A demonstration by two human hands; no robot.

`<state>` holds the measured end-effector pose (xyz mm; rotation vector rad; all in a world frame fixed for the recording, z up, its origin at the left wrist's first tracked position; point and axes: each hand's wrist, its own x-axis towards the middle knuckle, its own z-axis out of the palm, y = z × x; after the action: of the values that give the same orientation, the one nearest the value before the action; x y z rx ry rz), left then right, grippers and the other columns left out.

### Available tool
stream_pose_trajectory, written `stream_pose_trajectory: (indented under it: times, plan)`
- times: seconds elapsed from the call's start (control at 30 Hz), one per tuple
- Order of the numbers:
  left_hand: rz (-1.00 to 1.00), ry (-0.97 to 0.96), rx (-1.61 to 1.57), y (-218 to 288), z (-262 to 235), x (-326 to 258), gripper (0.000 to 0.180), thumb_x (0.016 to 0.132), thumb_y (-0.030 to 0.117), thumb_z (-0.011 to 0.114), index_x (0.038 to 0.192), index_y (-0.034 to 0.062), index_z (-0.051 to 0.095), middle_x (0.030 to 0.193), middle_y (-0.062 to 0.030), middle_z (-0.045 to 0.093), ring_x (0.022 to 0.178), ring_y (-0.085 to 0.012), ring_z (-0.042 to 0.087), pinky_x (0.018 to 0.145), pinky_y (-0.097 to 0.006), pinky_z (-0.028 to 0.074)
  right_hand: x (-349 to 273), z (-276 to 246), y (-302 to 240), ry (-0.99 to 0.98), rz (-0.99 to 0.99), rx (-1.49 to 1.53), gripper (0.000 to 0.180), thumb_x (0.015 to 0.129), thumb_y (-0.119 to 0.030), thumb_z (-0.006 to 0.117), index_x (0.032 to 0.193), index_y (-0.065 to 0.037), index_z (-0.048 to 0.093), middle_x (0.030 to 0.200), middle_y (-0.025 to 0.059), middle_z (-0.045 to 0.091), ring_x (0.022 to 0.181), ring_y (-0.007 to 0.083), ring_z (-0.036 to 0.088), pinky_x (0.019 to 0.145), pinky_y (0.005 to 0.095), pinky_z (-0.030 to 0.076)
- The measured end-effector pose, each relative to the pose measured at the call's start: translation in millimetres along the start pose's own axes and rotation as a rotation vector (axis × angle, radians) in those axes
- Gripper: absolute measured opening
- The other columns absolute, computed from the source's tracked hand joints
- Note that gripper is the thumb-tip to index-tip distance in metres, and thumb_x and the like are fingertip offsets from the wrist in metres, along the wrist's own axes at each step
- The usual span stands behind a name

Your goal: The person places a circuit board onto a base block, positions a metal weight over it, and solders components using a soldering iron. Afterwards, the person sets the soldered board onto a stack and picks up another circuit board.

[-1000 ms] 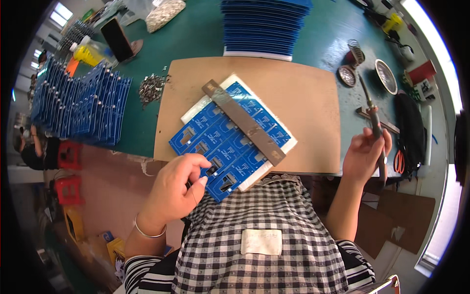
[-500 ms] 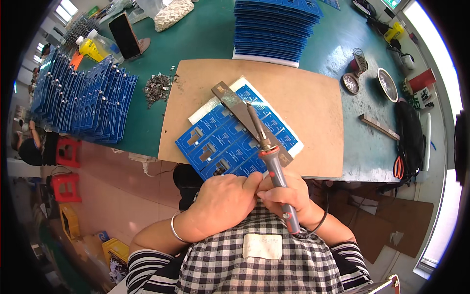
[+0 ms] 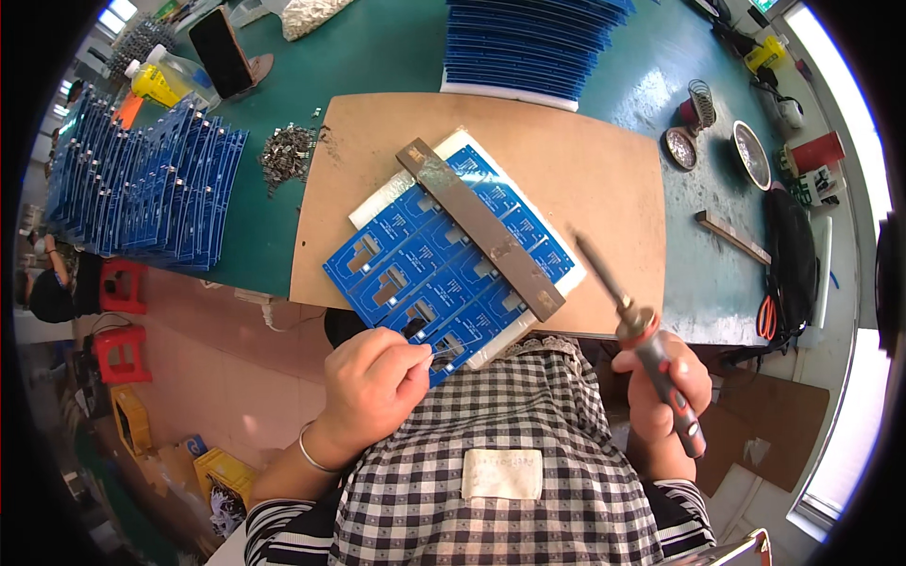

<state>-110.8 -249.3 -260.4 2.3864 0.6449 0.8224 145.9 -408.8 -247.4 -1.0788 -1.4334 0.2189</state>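
Note:
My right hand [image 3: 665,382] grips a soldering iron [image 3: 651,354] with a grey and red handle. The iron's tip points up and left, off the right side of the blue circuit board panel [image 3: 429,259]. Closed near the panel's front corner, my left hand [image 3: 377,382] pinches what looks like thin solder wire [image 3: 460,345], whose end reaches over the board. The panel sits tilted on a white pad [image 3: 368,209], and a flat metal bar [image 3: 481,226] lies diagonally across it.
A brown work board [image 3: 613,189] lies under the panel. Stacked blue panels stand at left [image 3: 142,189] and at the back [image 3: 524,47]. Small metal parts [image 3: 286,156] are heaped at left. An iron stand [image 3: 696,108], a metal bowl [image 3: 750,156] and orange scissors [image 3: 766,318] are at right.
My hands have parted from the middle. The right hand carried the soldering iron rightward, away from the metal bar; the left moved left to the panel's front corner.

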Motion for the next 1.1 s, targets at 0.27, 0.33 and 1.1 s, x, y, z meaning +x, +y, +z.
stream_pose_trajectory:
  times: [0.27,0.33,1.1]
  plan:
    - [0.119,-0.094,0.108,2.0,12.6,6.1,0.020,0.060,0.002,0.066,0.075,0.0112,0.056,0.078,-0.0048,0.053,0.076,-0.0260,0.055,0.069,-0.040,0.042,-43.5,6.8,-25.6,0.200,0.614,0.354,0.026,0.088,-0.009,0.068,0.107,-0.002,0.052,0.092,0.0163,0.061,0.075,0.0244,0.069,0.065,0.0348,0.057]
    - [0.133,-0.092,0.117,2.9,12.5,7.2,0.019,0.059,0.004,0.066,0.074,0.0116,0.055,0.078,-0.0041,0.052,0.078,-0.0258,0.054,0.074,-0.041,0.039,-49.0,10.3,-23.6,0.242,0.648,0.375,0.024,0.089,-0.012,0.068,0.102,-0.001,0.050,0.089,0.0161,0.061,0.072,0.0224,0.068,0.061,0.0319,0.056]
    - [0.086,-0.174,0.094,12.4,16.3,19.2,0.017,0.057,0.005,0.062,0.065,0.0129,0.050,0.076,-0.0019,0.051,0.076,-0.0223,0.054,0.084,-0.043,0.029,-42.0,11.7,-12.5,0.057,0.725,0.138,0.029,0.090,-0.022,0.064,0.102,0.000,0.050,0.077,0.0150,0.063,0.054,0.0174,0.062,0.047,0.0275,0.049]
